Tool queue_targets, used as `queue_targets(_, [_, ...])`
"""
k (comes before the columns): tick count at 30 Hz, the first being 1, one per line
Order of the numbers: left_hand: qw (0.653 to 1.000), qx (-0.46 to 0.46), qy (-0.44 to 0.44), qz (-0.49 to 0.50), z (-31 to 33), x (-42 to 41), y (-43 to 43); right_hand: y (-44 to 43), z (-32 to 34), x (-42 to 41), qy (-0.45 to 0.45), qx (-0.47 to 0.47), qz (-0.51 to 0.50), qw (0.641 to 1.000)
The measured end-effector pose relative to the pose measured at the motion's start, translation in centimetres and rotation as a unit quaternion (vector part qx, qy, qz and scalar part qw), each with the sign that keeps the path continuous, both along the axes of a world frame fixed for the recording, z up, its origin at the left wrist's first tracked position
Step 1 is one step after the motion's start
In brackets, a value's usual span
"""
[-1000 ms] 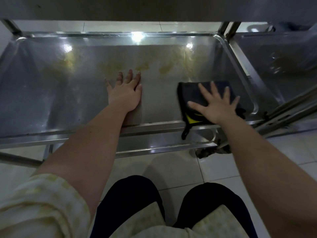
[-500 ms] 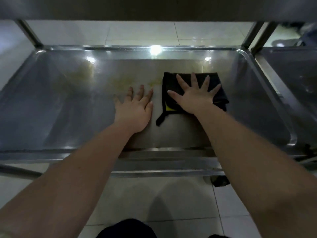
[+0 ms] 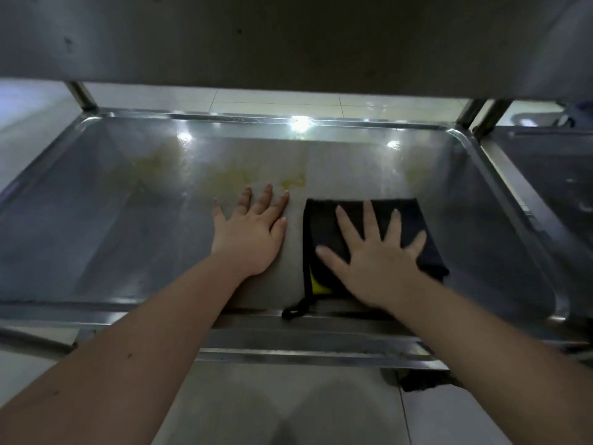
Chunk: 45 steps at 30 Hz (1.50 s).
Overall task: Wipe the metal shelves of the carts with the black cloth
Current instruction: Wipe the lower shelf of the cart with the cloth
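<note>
- The metal shelf, a wide tray with a raised rim and rounded corners, is filling most of the view. Its dull grey surface is showing streaks and is catching bright glints along the far edge.
- An upper shelf is hanging over it, with its dark underside crossing the whole top of the view.
- A pale tiled floor is showing beyond the far rim and below the front rim.
- A second cart's shelf is standing just beside the right edge, in shadow.
- The right hand is pressing flat on the black cloth, with its fingers straight and spread wide and nothing gripped.
- The left hand is resting palm down on bare metal just left of the cloth, with its fingers straight and close together.
- The cloth is lying folded into a rough rectangle near the front edge, right of the shelf's middle. It is looking matte and dark against the metal.
- Yellowish stains are spreading across the far half of the shelf, beyond the left hand's fingertips.
- A yellow patch is peeking out at the cloth's front left corner.
- A thin black loop is trailing from that corner onto the front rim.
</note>
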<state>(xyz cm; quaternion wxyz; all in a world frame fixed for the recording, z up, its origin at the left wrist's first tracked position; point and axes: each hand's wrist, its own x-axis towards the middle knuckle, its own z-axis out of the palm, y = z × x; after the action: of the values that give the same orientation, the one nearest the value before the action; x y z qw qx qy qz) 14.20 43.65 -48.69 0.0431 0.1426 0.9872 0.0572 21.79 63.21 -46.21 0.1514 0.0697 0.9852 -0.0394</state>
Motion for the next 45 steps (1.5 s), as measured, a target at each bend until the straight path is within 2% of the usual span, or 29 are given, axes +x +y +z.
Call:
queue_targets(2, [1.000, -0.002, 0.001, 0.001, 0.1, 0.2, 0.1, -0.5, 0.3, 3.6, -0.019, 0.035, 0.027, 0.999])
queue_targets(4, [1.000, -0.004, 0.005, 0.001, -0.1, 0.4, 0.1, -0.3, 0.2, 3.5, -0.006, 0.074, 0.052, 0.996])
queue_targets(7, [1.000, -0.003, 0.005, -0.002, -0.1, 0.3, 0.0, 0.4, -0.2, -1.7, 0.038, 0.042, 0.051, 0.997])
queue_targets(12, [1.000, -0.005, -0.001, -0.002, -0.2, 0.1, -0.1, 1.4, -0.7, -13.2, 0.058, -0.015, 0.004, 0.998])
queue_targets(16, [1.000, 0.008, -0.005, 0.006, -0.2, -0.4, -0.3, 0.7, -0.6, -16.8, 0.054, -0.021, -0.024, 0.998])
queue_targets(21, [1.000, 0.007, -0.004, 0.008, 0.0, -0.2, -0.2, 1.3, -0.6, -13.0, 0.060, -0.029, 0.011, 0.998])
queue_targets(28, [1.000, -0.013, -0.025, 0.004, 0.5, 0.1, -0.1, 2.8, -0.4, 1.5, 0.053, -0.007, 0.034, 0.998])
queue_targets(31, [0.999, -0.020, -0.030, 0.014, 1.2, -0.2, 0.3, 4.1, -0.2, 5.7, 0.020, 0.002, 0.029, 0.999])
queue_targets(37, [0.998, -0.019, -0.041, -0.045, 1.6, -2.5, 6.0, 4.3, -0.1, 4.8, -0.007, -0.008, 0.031, 0.999])
queue_targets(41, [0.999, -0.016, -0.020, -0.040, 0.4, -3.4, 7.1, 4.6, -0.3, 4.6, 0.004, -0.001, 0.033, 0.999])
queue_targets(45, [0.999, -0.004, -0.006, -0.045, 0.0, -3.0, 7.0, 7.5, -0.5, -0.6, 0.028, -0.021, -0.009, 0.999])
